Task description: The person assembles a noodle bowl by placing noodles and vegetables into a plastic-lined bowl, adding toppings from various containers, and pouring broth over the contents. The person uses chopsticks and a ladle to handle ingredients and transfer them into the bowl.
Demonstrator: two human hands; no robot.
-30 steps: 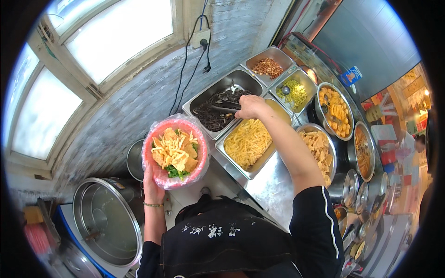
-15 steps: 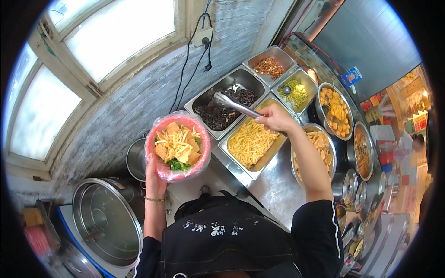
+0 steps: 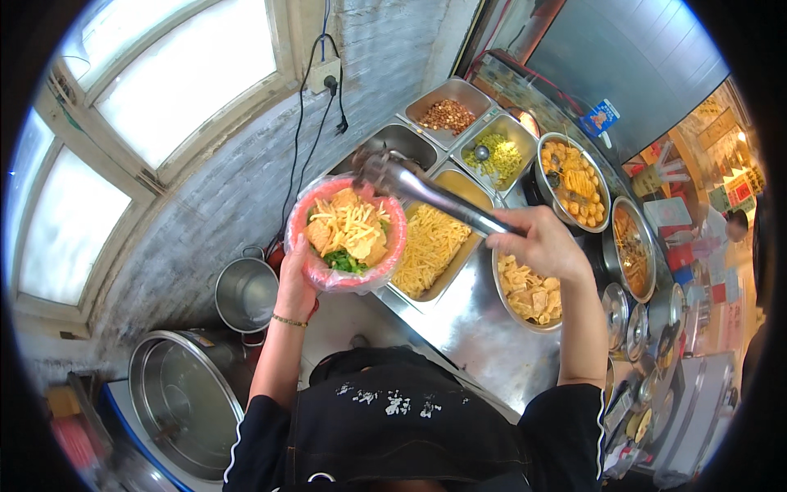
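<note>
1. Pink bowl (image 3: 397,238), left of the frame's centre: left hand (image 3: 297,271) gripping it.
2. Right hand (image 3: 543,242), closed around tongs (image 3: 447,207), has swung their blurred tips to the bowl's upper rim; work seemingly shifts there.

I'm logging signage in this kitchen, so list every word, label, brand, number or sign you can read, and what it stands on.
No text reads clearly.
Black cloth apron: broken white lettering, too worn to read.
Blue rectangular card by the grey panel: print too small to read.
Red rectangular sign at far right: too small and blurred.
Pink round bowl in clear plastic film; silver metal tongs: no writing shows.
</note>
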